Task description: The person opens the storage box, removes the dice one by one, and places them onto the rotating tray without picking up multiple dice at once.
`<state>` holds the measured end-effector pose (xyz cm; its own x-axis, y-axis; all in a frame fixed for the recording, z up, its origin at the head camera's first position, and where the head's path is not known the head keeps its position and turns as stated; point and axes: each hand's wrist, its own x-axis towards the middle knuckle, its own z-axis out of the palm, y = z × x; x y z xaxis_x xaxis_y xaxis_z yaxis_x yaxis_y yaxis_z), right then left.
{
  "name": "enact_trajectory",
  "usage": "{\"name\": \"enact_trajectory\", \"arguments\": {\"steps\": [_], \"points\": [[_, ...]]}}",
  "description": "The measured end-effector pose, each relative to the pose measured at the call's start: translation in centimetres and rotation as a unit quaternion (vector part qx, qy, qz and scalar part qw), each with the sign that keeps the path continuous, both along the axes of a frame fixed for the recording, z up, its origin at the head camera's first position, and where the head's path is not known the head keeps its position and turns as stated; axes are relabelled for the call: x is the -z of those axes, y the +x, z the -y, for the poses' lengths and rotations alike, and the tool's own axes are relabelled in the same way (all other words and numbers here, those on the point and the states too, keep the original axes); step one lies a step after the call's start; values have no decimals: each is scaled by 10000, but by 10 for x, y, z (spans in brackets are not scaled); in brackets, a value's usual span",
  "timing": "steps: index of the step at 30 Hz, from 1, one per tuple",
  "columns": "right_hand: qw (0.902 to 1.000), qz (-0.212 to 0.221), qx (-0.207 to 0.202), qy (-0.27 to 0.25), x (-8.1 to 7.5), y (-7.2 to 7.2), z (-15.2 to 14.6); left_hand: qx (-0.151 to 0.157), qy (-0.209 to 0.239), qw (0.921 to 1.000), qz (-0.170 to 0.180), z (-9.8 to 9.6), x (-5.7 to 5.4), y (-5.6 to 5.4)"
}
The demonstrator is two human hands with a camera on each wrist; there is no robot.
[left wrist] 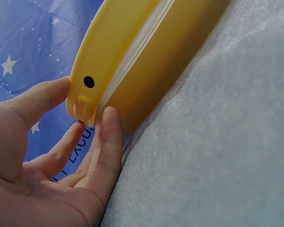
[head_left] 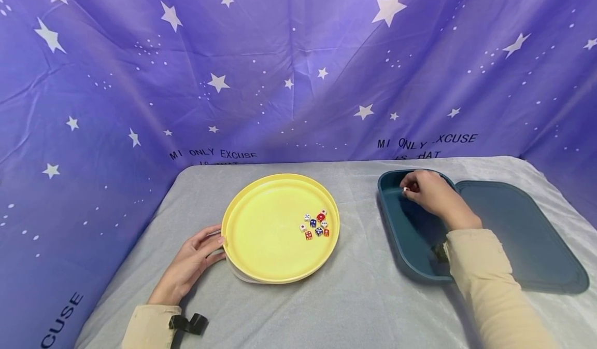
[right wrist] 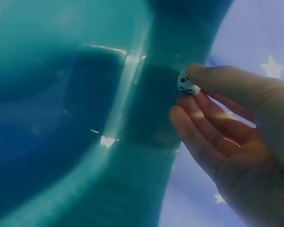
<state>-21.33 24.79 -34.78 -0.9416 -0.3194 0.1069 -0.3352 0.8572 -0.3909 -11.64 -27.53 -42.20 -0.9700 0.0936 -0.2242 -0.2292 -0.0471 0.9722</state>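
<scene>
In the head view my left hand (head_left: 191,258) is at the left rim of a round yellow tray (head_left: 261,235). The left wrist view shows its thumb and fingers pinching the yellow edge (left wrist: 118,42) beside a small tab and a black dot. Several red, white and blue dice (head_left: 319,231) lie in the tray's right part. My right hand (head_left: 431,193) is over the far end of a dark teal box (head_left: 389,229). Between its thumb and fingertips it pinches a white die (right wrist: 187,84) with dark pips, held above the box floor.
A flat teal lid (head_left: 522,235) lies to the right of the box, against its side. Grey cloth (head_left: 359,297) covers the table. Behind it hangs a purple curtain (head_left: 261,38) with white stars. A dark strap (head_left: 188,324) sticks out from my left cuff.
</scene>
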Motion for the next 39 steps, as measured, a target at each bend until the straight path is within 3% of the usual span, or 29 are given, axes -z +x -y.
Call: {"name": "enact_trajectory", "arguments": {"steps": [22, 39], "points": [[9982, -517, -248, -164, -31, 14, 29, 48, 26, 10000, -74, 2, 2, -1], [9948, -835, -501, -286, -40, 25, 56, 132, 74, 9998, -156, 1, 2, 0]]}}
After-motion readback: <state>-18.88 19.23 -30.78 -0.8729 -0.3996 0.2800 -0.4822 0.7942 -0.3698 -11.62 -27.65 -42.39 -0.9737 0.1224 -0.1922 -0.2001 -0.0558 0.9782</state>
